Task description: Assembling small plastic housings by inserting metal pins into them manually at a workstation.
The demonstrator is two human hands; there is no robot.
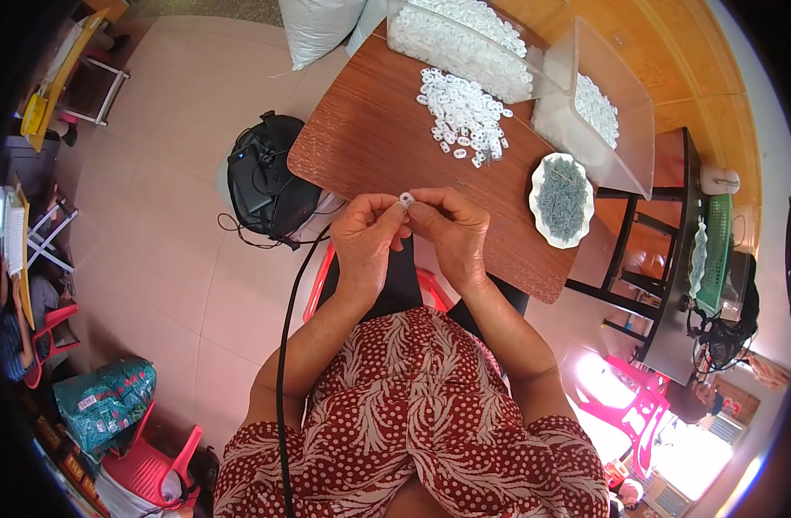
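Note:
Over my lap, by the near edge of the brown table, both hands meet around a small white plastic piece. My left hand pinches it from the left, thumb and fingers closed. From the other side my right hand grips it with thumb and index finger. The fingers hide most of the piece, and I cannot tell whether a metal pin is in it. Beyond my hands lies a loose pile of similar white oval pieces. A scalloped white dish of small grey metal pins stands to the right.
Clear plastic bins with more white pieces stand at the table's far side. A black bag sits left of the table, and a black cable runs past my left arm. White sacks stand behind. People sit at the far left.

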